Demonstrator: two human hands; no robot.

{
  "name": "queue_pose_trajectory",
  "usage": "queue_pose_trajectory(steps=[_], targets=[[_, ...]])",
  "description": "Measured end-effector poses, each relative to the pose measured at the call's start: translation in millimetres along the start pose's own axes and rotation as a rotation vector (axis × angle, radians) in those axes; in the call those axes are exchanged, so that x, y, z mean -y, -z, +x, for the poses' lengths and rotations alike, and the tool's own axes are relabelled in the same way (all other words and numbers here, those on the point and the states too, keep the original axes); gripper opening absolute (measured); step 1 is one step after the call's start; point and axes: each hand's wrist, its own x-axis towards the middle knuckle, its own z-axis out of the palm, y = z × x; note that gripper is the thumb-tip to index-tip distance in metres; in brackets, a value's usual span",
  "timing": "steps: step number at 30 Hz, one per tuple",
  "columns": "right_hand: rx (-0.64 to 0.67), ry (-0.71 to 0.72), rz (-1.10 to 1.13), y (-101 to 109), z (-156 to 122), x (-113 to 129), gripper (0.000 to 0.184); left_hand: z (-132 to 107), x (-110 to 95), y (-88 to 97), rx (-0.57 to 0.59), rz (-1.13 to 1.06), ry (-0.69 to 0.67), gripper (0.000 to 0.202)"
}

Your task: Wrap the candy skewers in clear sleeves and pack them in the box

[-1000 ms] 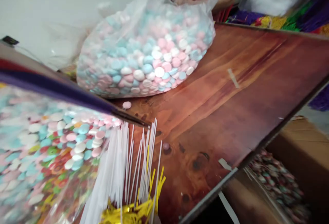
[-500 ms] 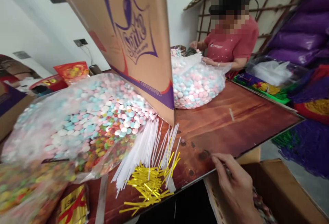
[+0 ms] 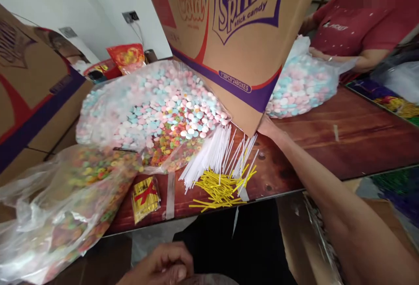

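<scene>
My right hand (image 3: 266,126) reaches across the wooden table (image 3: 360,141) to the lower corner of a tilted cardboard box (image 3: 238,36) printed "Sprite stick candy"; its fingers are hidden behind the box. My left hand (image 3: 162,265) rests low at the bottom edge, fingers curled into a loose fist over something pale I cannot make out. A heap of white sticks (image 3: 216,156) and yellow twist ties (image 3: 218,189) lies near the table's front edge.
A clear bag of pastel candy discs (image 3: 150,106) lies left of the box, another bag (image 3: 303,86) behind it by a person in a red shirt (image 3: 356,27). A bag of colourful rings (image 3: 65,206) sits front left, a gold packet (image 3: 145,193) beside it. More cartons (image 3: 29,97) stand left.
My view has swung left and down. My right hand moved from the table's front edge up to the box's lower corner. My left hand has come into view at the bottom.
</scene>
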Motion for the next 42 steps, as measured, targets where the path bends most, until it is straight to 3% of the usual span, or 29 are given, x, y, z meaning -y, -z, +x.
queue_pose_trajectory(steps=[2, 3, 5, 8, 10, 12, 14, 18, 23, 28, 32, 35, 38, 42], targets=[[0.065, -0.024, -0.024, 9.5, -9.4, 4.8, 0.018, 20.4, -21.0, 9.4, 0.080, 0.022, -0.145, 0.040], [0.082, -0.047, -0.041, 17.8, -18.8, 9.7, 0.021, 30.7, -32.5, 15.0, 0.066, 0.030, -0.220, 0.039], [0.041, -0.120, -0.097, 38.2, -48.5, 26.8, 0.026, 50.6, -52.0, 25.6, -0.072, 0.134, -0.343, 0.032], [-0.104, -0.245, -0.213, 60.8, -116.4, 69.3, 0.024, 79.1, -65.2, 33.4, -0.321, 0.448, -0.562, 0.023], [-0.037, -0.247, -0.205, 59.3, -164.3, 101.8, 0.021, 96.4, -66.0, 30.8, -0.403, 0.620, -0.666, 0.030], [0.036, -0.228, -0.254, 44.1, -200.9, 130.6, 0.024, 111.5, -65.1, 23.2, -0.416, 0.759, -0.721, 0.043], [-0.024, -0.217, -0.375, 21.9, -219.4, 151.9, 0.032, 123.9, -64.3, 13.7, -0.414, 0.876, -0.739, 0.062], [-0.016, -0.231, -0.517, -16.9, -208.1, 174.3, 0.040, 139.5, -61.4, 3.0, -0.492, 1.025, -0.717, 0.092], [0.083, -0.256, -0.494, -35.7, -167.0, 183.6, 0.035, 141.4, -56.6, 13.7, -0.507, 1.108, -0.718, 0.074], [0.181, -0.209, -0.320, -24.2, -153.0, 174.0, 0.035, 136.5, -53.4, 19.7, -0.504, 1.085, -0.766, 0.061], [0.136, -0.189, -0.155, -1.8, -168.1, 164.5, 0.036, 137.5, -50.9, 13.1, -0.550, 1.048, -0.815, 0.048], [0.220, -0.130, -0.203, 8.3, -183.5, 167.4, 0.039, 142.0, -51.1, 7.9, -0.583, 1.048, -0.850, 0.041], [0.289, -0.068, -0.236, 5.1, -192.4, 176.3, 0.053, 150.2, -55.0, 4.7, -0.597, 1.050, -0.873, 0.036], [0.234, -0.091, -0.179, -12.8, -185.8, 181.8, 0.037, 164.8, -64.9, 1.9, -0.639, 1.050, -0.844, 0.033]])
